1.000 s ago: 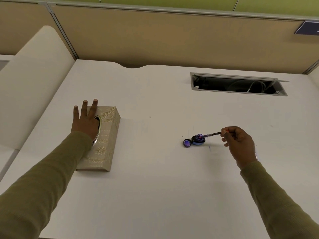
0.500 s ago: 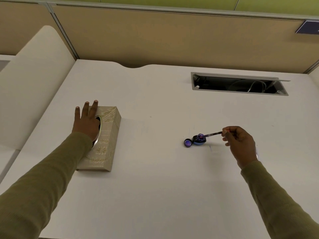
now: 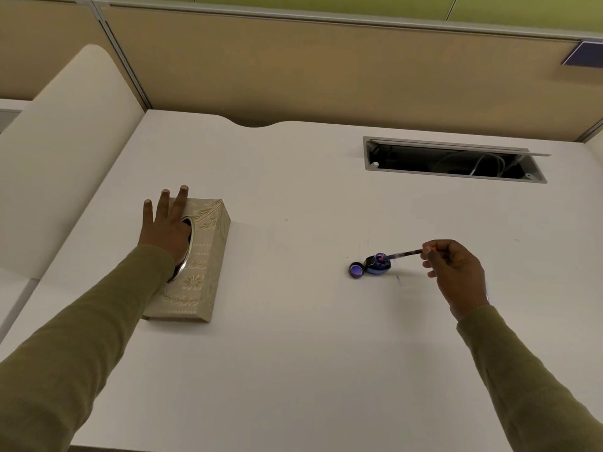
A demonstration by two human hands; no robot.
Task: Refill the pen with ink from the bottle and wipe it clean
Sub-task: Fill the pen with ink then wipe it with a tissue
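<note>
Right hand (image 3: 456, 275) pinches the pen (image 3: 403, 255), tip in the open ink bottle (image 3: 378, 264) at its nine o'clock — cap (image 3: 355, 269) just beside. Left hand (image 3: 166, 230) rests flat, fingers straight, on the tissue box (image 3: 202, 256).

The left hand's (image 3: 166, 233) thumb and forefinger are hidden inside the box's (image 3: 202, 272) opening, so whether they pinch anything there cannot be told, and the palm covers much of that opening. The pen's (image 3: 403, 255) tip is hidden in the bottle's (image 3: 378, 264) mouth, and its rear end is buried in the right hand's (image 3: 456, 272) curled fingers. Bottle and cap (image 3: 355, 270) are too small to tell whether they touch. Both sleeves (image 3: 81, 353) are cut off by the bottom edge, the desk (image 3: 293, 353) by the bottom and right edges. The hatch's (image 3: 372, 151) inside is dark, its cables indistinct. The sign (image 3: 584, 53) is cut by the right edge.
</note>
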